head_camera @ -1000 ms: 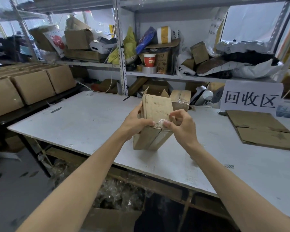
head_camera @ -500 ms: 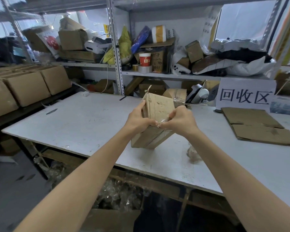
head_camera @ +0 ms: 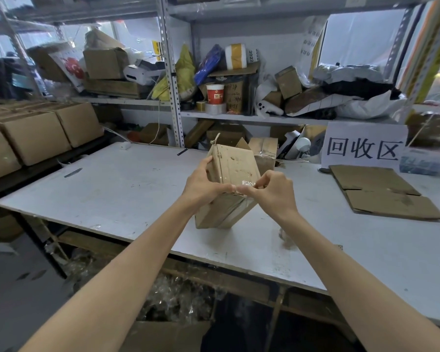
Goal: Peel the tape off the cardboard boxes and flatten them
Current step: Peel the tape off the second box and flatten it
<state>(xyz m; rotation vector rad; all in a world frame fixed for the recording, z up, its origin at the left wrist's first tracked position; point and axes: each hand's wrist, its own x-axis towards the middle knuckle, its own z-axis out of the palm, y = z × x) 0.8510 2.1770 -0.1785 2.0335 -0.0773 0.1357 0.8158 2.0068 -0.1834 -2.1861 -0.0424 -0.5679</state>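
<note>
A small brown cardboard box stands tilted on one corner on the white table, its top flaps open. My left hand grips its left side, thumb across the front. My right hand pinches a strip of clear tape at the box's middle seam. More clear tape runs down the lower right face. A second taped box sits just behind.
Flattened cardboard lies at the right under a white sign. A wad of clear tape lies on the table by my right forearm. Closed cartons line the left bench. Cluttered shelves stand behind. Tape scraps fill a box under the table.
The box has stayed between my hands, shifting only slightly. My right hand went from fingers spread over the seam to a tight pinch on the tape. A tape wad now lies on the table.
</note>
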